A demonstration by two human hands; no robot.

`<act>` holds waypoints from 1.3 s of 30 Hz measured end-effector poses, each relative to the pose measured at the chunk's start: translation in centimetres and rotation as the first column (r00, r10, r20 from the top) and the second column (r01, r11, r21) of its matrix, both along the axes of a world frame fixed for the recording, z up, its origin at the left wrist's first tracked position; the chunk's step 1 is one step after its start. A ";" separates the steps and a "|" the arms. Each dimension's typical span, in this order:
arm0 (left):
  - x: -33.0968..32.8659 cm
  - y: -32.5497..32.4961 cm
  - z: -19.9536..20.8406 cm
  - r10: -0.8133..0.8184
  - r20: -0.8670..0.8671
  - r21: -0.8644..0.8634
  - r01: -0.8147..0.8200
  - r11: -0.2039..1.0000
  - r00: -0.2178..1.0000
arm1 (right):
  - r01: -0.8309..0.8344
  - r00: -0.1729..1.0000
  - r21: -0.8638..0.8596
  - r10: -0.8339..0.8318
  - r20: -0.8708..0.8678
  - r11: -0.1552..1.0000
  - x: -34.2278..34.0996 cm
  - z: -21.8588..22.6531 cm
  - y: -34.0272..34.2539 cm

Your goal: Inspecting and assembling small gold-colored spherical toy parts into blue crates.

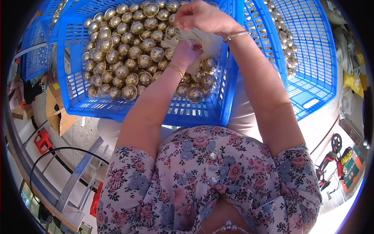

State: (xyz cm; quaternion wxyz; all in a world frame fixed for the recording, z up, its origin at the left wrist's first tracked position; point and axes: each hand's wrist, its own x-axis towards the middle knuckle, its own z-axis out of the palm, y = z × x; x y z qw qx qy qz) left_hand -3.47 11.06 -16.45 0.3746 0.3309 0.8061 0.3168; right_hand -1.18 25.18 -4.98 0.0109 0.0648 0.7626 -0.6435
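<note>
A blue plastic crate (144,117) in front of me is filled with gold, dome-shaped metal pieces (132,52) pierced with small holes. My left hand (186,54) is over the right part of the pile, its fingers closed on a bunched, cream-white, see-through sheet or bag (210,42). Just above and beyond it is my right hand (200,17), fingers curled and fingertips pinched together over the pile. Whatever those fingertips hold is too small or hidden to make out. The sheet spreads below the right hand's wrist, by the crate's right wall.
Against the right side stands another blue crate (311,91) with more gold pieces (286,46). A cardboard box (58,111) and a red stool (42,141) are on the left, near a metal frame (80,175). A small red and black bike (337,163) is at the far right.
</note>
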 end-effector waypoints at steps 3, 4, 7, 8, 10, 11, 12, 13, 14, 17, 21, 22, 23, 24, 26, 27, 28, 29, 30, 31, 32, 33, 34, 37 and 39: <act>0.2 0.6 -0.9 0.028 -0.023 0.092 -0.026 0.995 0.999 | 0.024 0.996 -0.656 -0.073 -0.048 0.754 -0.2 2.6 1.1; 0.2 0.8 -0.6 -0.004 -0.028 0.056 0.005 0.998 1.000 | -0.106 0.981 -0.823 -0.078 -0.179 0.558 0.0 3.5 1.7; 0.0 0.5 0.3 -0.028 -0.035 0.020 0.029 0.999 0.999 | -0.297 0.911 -0.840 -0.129 -0.392 0.454 0.6 5.5 2.4; -0.2 0.1 0.8 -0.024 -0.031 0.016 0.025 1.000 0.999 | -0.300 0.909 -0.837 -0.129 -0.397 0.457 0.7 5.6 2.3; -0.8 -1.3 2.2 0.014 -0.096 0.159 0.001 0.987 0.995 | -0.186 0.975 -0.848 -0.016 -0.223 0.495 1.0 5.5 1.8; -1.7 -2.5 3.1 0.071 -0.157 0.292 -0.022 0.956 0.985 | -0.148 0.981 -0.854 -0.037 -0.192 0.498 0.9 5.3 0.5; -2.6 -3.5 3.7 0.080 -0.174 0.297 -0.025 0.955 0.981 | -0.212 0.956 -0.699 -0.005 -0.295 0.683 0.9 5.5 -0.1; -3.5 -4.7 4.3 0.168 -0.171 0.341 -0.101 0.935 0.971 | -0.254 0.921 -0.499 0.049 -0.388 0.828 0.8 5.6 -0.7; -4.0 -5.2 5.1 0.248 -0.159 0.392 -0.170 0.904 0.956 | -0.193 0.980 -0.743 0.085 -0.181 0.641 1.0 3.9 -0.5; -3.2 -6.9 11.9 0.477 0.276 0.363 -0.550 0.752 0.835 | -0.089 0.994 -0.691 0.018 -0.109 0.717 2.3 5.1 -2.3; -1.2 -8.6 16.7 0.450 0.429 0.491 -0.621 0.612 0.783 | 0.068 0.994 -0.707 -0.105 -0.009 0.704 2.6 4.6 -5.0; -0.7 -8.4 17.5 0.461 0.408 0.483 -0.615 0.623 0.788 | 0.076 0.993 -0.627 -0.114 -0.020 0.775 2.7 4.5 -5.5; -0.4 -8.3 18.0 0.467 0.411 0.481 -0.621 0.619 0.783 | 0.086 0.992 -0.542 -0.121 -0.029 0.836 2.8 4.4 -6.0; -0.3 -8.1 18.3 0.405 0.406 0.487 -0.569 0.663 0.819 | 0.044 0.994 -0.507 -0.089 -0.064 0.861 2.9 4.3 -6.5; -0.4 -7.7 18.2 0.314 0.397 0.497 -0.489 0.717 0.862 | 0.008 0.990 -0.513 -0.079 -0.117 0.858 2.6 4.6 -7.1; -0.4 -7.4 18.1 0.309 0.423 0.530 -0.509 0.679 0.852 | -0.024 0.981 -0.517 -0.079 -0.176 0.856 2.7 4.9 -7.5; -0.5 -7.3 17.9 0.297 0.421 0.562 -0.504 0.656 0.857 | -0.063 0.971 -0.590 -0.087 -0.222 0.805 2.7 5.5 -7.3; -0.8 -7.1 18.0 0.282 0.416 0.596 -0.494 0.634 0.864 | -0.061 0.977 -0.502 -0.051 -0.205 0.863 2.7 5.8 -6.8; -1.0 -7.0 18.1 0.267 0.417 0.588 -0.482 0.650 0.869 | -0.078 0.975 -0.563 -0.055 -0.215 0.823 2.6 5.4 -6.5; -0.8 -6.8 18.1 0.265 0.420 0.587 -0.483 0.649 0.868 | -0.096 0.972 -0.621 -0.061 -0.226 0.778 2.7 5.2 -6.3; -0.8 -6.7 18.1 0.250 0.388 0.634 -0.454 0.626 0.887 | -0.097 0.972 -0.620 -0.059 -0.226 0.779 3.0 5.7 -6.4; -0.9 -6.5 18.1 0.235 0.354 0.679 -0.422 0.601 0.905 | -0.103 0.981 -0.732 -0.051 -0.185 0.674 3.3 6.2 -6.4; -1.5 -6.6 17.8 0.245 0.400 0.641 -0.460 0.615 0.883 | -0.101 0.989 -0.827 -0.035 -0.145 0.553 3.6 6.8 -6.4; -1.5 -6.4 17.6 0.345 0.553 0.597 -0.650 0.471 0.758 | 0.001 1.000 -0.770 -0.021 -0.016 0.638 5.2 8.9 -6.7; -1.9 -6.0 17.4 0.374 0.572 0.571 -0.682 0.457 0.730 | -0.102 0.994 -0.616 0.060 -0.089 0.781 5.4 5.2 -5.2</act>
